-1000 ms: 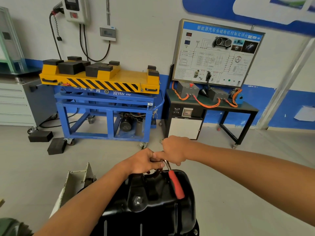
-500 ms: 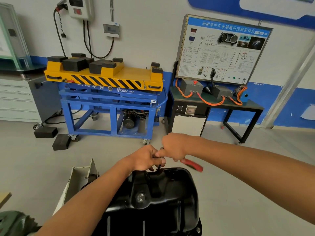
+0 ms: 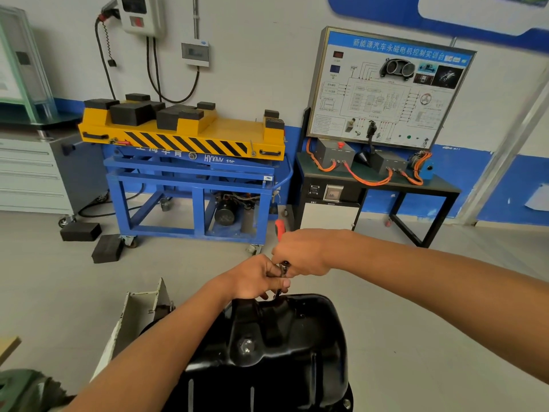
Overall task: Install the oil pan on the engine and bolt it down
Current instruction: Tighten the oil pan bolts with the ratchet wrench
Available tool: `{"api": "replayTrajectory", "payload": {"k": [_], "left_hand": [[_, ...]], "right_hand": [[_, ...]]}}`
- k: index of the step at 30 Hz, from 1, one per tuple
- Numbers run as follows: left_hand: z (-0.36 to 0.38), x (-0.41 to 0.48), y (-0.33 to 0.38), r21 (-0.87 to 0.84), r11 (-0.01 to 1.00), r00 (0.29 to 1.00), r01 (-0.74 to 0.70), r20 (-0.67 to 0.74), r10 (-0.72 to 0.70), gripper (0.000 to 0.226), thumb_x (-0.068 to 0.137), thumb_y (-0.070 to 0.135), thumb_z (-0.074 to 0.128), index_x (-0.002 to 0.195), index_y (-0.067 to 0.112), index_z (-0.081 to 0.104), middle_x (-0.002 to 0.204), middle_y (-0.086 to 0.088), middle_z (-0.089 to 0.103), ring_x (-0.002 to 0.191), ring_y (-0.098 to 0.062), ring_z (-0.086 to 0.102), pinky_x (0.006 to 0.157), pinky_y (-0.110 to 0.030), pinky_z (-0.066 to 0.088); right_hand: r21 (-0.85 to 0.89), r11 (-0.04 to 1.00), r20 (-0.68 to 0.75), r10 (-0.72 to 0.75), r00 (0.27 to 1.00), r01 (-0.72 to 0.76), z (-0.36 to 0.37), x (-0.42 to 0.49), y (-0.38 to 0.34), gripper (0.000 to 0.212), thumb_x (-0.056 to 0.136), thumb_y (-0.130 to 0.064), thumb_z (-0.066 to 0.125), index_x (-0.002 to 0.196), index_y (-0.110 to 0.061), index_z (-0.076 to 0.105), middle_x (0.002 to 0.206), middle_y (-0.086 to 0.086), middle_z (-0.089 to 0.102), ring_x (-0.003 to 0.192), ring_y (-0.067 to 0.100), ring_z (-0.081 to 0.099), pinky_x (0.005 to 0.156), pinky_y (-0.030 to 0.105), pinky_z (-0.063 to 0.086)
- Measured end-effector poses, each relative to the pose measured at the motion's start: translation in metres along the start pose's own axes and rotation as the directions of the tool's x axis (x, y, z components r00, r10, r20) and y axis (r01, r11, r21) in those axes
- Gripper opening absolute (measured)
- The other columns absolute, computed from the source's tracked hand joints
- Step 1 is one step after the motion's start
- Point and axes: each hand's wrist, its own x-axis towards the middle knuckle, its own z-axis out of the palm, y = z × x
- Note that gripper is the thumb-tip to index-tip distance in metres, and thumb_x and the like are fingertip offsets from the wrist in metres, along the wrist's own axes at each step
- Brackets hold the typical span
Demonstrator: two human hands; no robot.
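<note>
We are gripping the red-handled metal ratchet (image 3: 279, 228) in our right hand (image 3: 300, 254), our left hand (image 3: 260, 281) pinching its shaft just below, over the glossy black metal oil pan (image 3: 285, 337).

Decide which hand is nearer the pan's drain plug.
Left. The left hand sits at the pan's far rim, just beyond the drain plug. The right hand is higher and farther off, gripping the ratchet.
</note>
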Motion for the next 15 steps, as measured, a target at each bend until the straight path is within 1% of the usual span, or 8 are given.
{"api": "replayTrajectory", "payload": {"k": [3, 6, 7, 9, 11, 13, 14, 15], "left_hand": [[0.0004, -0.0007, 0.0006, 0.006, 1.0, 1.0, 0.004, -0.014, -0.004, 0.024, 0.097, 0.026, 0.065, 0.098, 0.005, 0.077, 0.095, -0.005, 0.075, 0.099, -0.025, 0.07, 0.075, -0.029, 0.06], [0.0023, -0.0007, 0.0015, 0.013, 1.0, 1.0, 0.014, -0.025, -0.014, 0.024, 0.098, 0.026, 0.065, 0.096, 0.006, 0.077, 0.09, -0.002, 0.075, 0.098, -0.027, 0.07, 0.077, -0.034, 0.059], [0.0032, -0.0002, 0.0015, 0.023, 1.0, 1.0, 0.013, -0.026, -0.013, 0.023, 0.097, 0.026, 0.065, 0.095, 0.007, 0.077, 0.092, -0.004, 0.076, 0.098, -0.028, 0.07, 0.079, -0.036, 0.059], [0.0043, 0.0002, 0.002, 0.044, 0.999, 1.0, 0.01, -0.023, -0.009, 0.022, 0.097, 0.027, 0.066, 0.095, 0.009, 0.078, 0.094, -0.008, 0.076, 0.094, -0.029, 0.07, 0.08, -0.038, 0.059], [0.0041, 0.0012, 0.0009, 0.051, 0.999, 1.0, 0.0, -0.016, 0.001, 0.02, 0.096, 0.027, 0.067, 0.093, 0.011, 0.078, 0.093, -0.01, 0.076, 0.082, -0.025, 0.068, 0.079, -0.04, 0.059], [0.0036, 0.0002, 0.0013, 0.042, 0.999, 1.0, -0.006, -0.012, 0.007, 0.017, 0.096, 0.025, 0.067, 0.09, 0.013, 0.077, 0.092, -0.013, 0.075, 0.077, -0.023, 0.063, 0.076, -0.041, 0.057], [0.0037, -0.0002, 0.0013, 0.041, 0.999, 1.0, -0.008, -0.016, 0.009, 0.017, 0.096, 0.025, 0.067, 0.09, 0.011, 0.077, 0.092, -0.014, 0.075, 0.077, -0.024, 0.063, 0.076, -0.041, 0.057], [0.0038, -0.0001, 0.001, 0.046, 0.999, 1.0, -0.007, -0.021, 0.008, 0.019, 0.096, 0.024, 0.067, 0.092, 0.008, 0.076, 0.091, -0.014, 0.075, 0.076, -0.027, 0.064, 0.076, -0.041, 0.057]], "right_hand": [[0.01, 0.999, 0.061, 0.048, 0.997, -0.049, 0.0032, 0.0007, -0.003, 0.014, 0.097, -0.008, 0.056, 0.11, -0.005, 0.06, 0.096, 0.017, 0.066, 0.08, 0.029, 0.064, 0.069, 0.039, 0.051], [0.031, 0.995, 0.115, 0.093, 0.989, -0.097, 0.0027, -0.0009, -0.0033, 0.017, 0.098, -0.005, 0.052, 0.114, -0.004, 0.055, 0.095, 0.014, 0.061, 0.075, 0.025, 0.06, 0.071, 0.038, 0.047], [0.029, 0.994, 0.117, 0.099, 0.988, -0.103, 0.0011, -0.0019, -0.0022, 0.014, 0.099, -0.007, 0.052, 0.112, -0.004, 0.055, 0.09, 0.01, 0.057, 0.072, 0.022, 0.055, 0.069, 0.035, 0.042], [0.029, 0.994, 0.11, 0.097, 0.989, -0.101, -0.0025, -0.0028, 0.0001, 0.012, 0.102, -0.018, 0.052, 0.102, -0.007, 0.057, 0.08, 0.003, 0.055, 0.068, 0.016, 0.051, 0.064, 0.03, 0.04], [0.064, 0.992, 0.139, 0.095, 0.986, -0.104, -0.0032, -0.0018, 0.0019, 0.025, 0.104, -0.028, 0.05, 0.088, -0.009, 0.057, 0.074, 0.002, 0.066, 0.062, 0.011, 0.057, 0.063, 0.029, 0.046], [0.206, 0.969, 0.162, 0.105, 0.981, -0.137, 0.0003, -0.0005, 0.004, 0.039, 0.105, -0.036, 0.045, 0.078, -0.011, 0.056, 0.072, 0.008, 0.074, 0.062, 0.014, 0.066, 0.073, 0.031, 0.051], [0.3, 0.94, 0.157, 0.12, 0.98, -0.163, 0.0029, 0.0, 0.0046, 0.044, 0.104, -0.039, 0.044, 0.073, -0.011, 0.056, 0.071, 0.009, 0.074, 0.061, 0.016, 0.067, 0.074, 0.032, 0.052], [0.393, 0.897, 0.152, 0.151, 0.977, -0.2, 0.006, -0.0001, 0.0045, 0.048, 0.104, -0.042, 0.043, 0.069, -0.01, 0.055, 0.069, 0.01, 0.073, 0.057, 0.016, 0.066, 0.069, 0.032, 0.051]]}}
